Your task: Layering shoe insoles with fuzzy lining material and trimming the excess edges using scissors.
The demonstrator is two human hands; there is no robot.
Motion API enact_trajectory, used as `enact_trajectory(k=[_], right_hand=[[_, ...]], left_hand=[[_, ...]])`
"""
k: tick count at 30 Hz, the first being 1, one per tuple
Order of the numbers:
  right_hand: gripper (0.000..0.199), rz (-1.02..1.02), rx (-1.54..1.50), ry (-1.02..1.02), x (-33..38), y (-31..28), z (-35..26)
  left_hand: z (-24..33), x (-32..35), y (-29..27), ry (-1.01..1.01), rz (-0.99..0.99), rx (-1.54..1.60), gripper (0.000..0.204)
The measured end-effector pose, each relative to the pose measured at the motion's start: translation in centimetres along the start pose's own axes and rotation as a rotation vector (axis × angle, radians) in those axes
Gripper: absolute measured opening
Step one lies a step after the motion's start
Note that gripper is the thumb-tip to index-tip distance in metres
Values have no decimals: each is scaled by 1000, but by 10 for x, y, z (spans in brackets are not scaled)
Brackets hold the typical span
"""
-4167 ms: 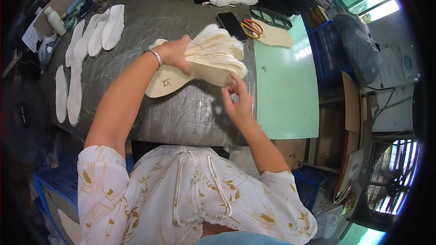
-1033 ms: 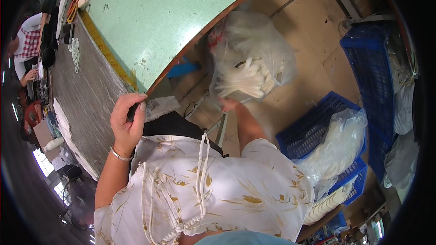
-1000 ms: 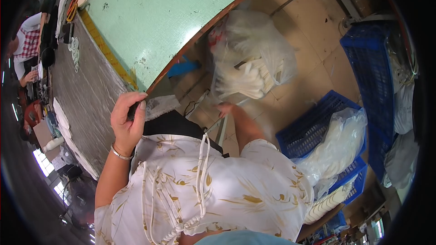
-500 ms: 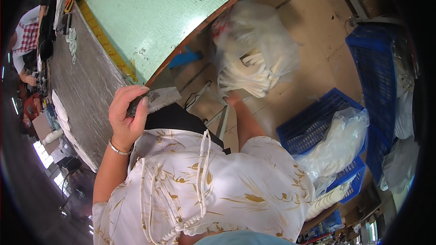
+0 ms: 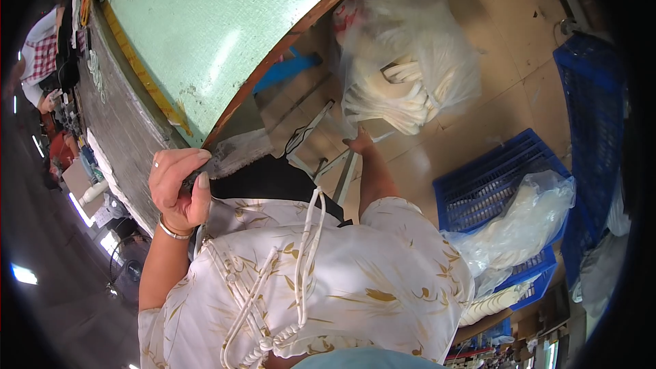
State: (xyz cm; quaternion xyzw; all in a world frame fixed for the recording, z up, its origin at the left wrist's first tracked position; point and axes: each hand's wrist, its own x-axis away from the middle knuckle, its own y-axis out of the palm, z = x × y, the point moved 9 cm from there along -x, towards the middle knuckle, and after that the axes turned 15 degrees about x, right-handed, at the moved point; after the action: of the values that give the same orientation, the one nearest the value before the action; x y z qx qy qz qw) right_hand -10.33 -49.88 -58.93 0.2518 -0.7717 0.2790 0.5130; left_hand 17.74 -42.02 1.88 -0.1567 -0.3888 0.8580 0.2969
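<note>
My left hand [image 5: 179,188] is at the near corner of a grey worktable [image 5: 140,133]. Its fingers curl over the worn, greyish edge, with the thumb pressing from the near side. Lower down, my right arm stretches toward the floor. The right hand [image 5: 360,141] is at the lower end of a large clear plastic bag [image 5: 441,41]. White, folded soft strips [image 5: 410,96] bulge inside or out of the bag. The right fingers are small and partly hidden, so their grip does not show.
A pale green board [image 5: 219,20] with a brown edge lies on the table, beside a yellow tape measure [image 5: 137,61]. Blue crates [image 5: 478,178] stand at right, one under a plastic-wrapped white bundle [image 5: 516,222]. A metal leg frame [image 5: 347,176] stands below. Another person [image 5: 42,61] works far left.
My view has shifted, so the bag and crates appear farther right and the table farther left. The left hand stays at the table edge; the right stays by the bag.
</note>
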Motion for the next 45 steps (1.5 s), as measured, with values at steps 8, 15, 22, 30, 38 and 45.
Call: enact_trajectory(k=[8,15,22,30,38,45], right_hand=[[55,-110,333,-62,18,-15,-17],[25,309,210,-487,59,-43,-83],[21,482,-147,-623,246,-133,-220],[24,371,55,-509,228,-127,-193],[31,394,304,-689,221,-57,-115],[25,155,-182,-819,260,-54,-109]], left_hand=[[1,-1,6,47,-16,-46,24],[5,-2,3,102,15,13,27],[13,3,-5,184,71,110,23],[14,6,-10,259,76,209,17],[-5,20,-31,203,175,535,23],[-17,59,-70,121,227,729,34]])
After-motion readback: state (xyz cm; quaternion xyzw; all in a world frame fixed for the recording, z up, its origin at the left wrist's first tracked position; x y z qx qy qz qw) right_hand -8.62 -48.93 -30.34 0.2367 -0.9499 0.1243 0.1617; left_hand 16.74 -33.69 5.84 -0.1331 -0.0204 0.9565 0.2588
